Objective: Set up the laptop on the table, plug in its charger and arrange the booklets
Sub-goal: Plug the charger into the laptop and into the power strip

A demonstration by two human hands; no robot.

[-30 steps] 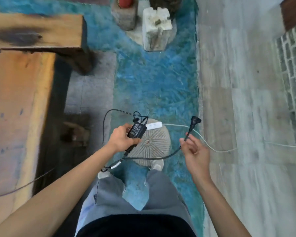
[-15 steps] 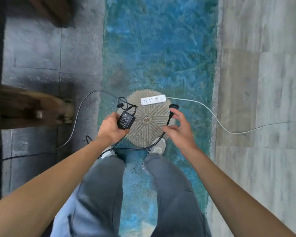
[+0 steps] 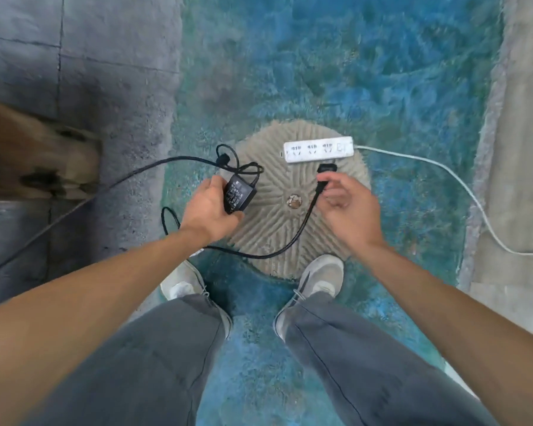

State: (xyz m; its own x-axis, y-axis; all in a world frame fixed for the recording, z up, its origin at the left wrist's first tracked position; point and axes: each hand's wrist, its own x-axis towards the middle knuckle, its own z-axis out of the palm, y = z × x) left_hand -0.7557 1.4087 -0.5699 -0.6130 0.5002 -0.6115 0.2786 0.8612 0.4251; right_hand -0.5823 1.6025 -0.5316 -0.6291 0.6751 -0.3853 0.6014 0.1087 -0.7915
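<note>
My left hand grips the black charger brick, label side up, over the left part of a round grooved stone disc. My right hand pinches the black cable just below the charger plug, which hangs a little below a white power strip lying on the disc's far side. The strip's sockets show nothing plugged in. The black cable loops between my hands. A thinner black lead runs off to the left. No laptop or booklets are in view.
The power strip's white cord trails right across the blue floor onto pale paving. My two grey shoes stand at the disc's near edge. A wooden table leg stands at the left on dark grey slabs.
I have bent lower, so the disc and strip look bigger. My right hand has carried the plug closer to the power strip. The left hand still holds the brick.
</note>
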